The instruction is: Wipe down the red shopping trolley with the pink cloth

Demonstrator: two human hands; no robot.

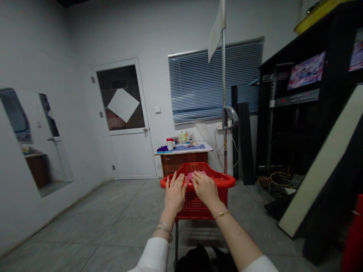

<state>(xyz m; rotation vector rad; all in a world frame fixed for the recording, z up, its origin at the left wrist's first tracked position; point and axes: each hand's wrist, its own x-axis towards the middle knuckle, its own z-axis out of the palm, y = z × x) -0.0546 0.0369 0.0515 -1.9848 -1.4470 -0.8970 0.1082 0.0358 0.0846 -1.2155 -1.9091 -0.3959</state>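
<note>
A red plastic basket (224, 182) on a cart frame stands right in front of me. My left hand (175, 193) lies flat on its near rim with the fingers stretched out. My right hand (204, 187), with a ring on one finger, rests on the rim beside it, fingers extended toward a pink object (192, 174) inside the basket. I cannot tell whether the right fingertips touch that pink object. Neither hand grips anything.
A metal pole (224, 102) with a curved handle rises behind the basket. Beyond it a wooden desk (184, 156) holds a jug and small items. A white door (127, 121) is at the back left, black shelving (306, 113) and cables (279, 177) at the right.
</note>
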